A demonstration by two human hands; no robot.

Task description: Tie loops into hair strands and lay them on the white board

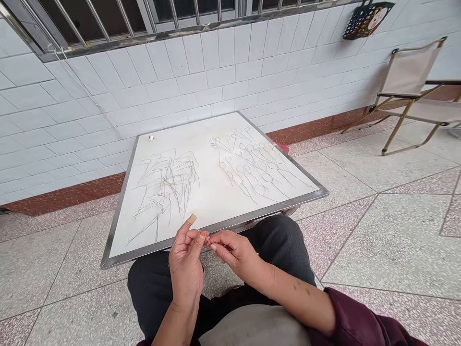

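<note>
My left hand (188,259) and my right hand (234,252) meet over my lap at the table's near edge. Both pinch a thin wire, which shows as a fine light line between the fingertips; its ends are hard to make out. One left finger, with a tan wrap on its tip, points up and away from the pinch. Beyond my hands, several bent dark wires (169,178) lie in a loose pile on the left of the white tabletop (207,192). On the right are several wires with looped ends (248,168), spread in rough rows.
A small red-and-white object (151,138) sits at the table's far left corner. The table's metal rim (144,254) borders my knees. A folding chair (414,91) stands at the right. Behind the table is a white tiled wall (216,72), with a dark basket (367,21) hanging on it.
</note>
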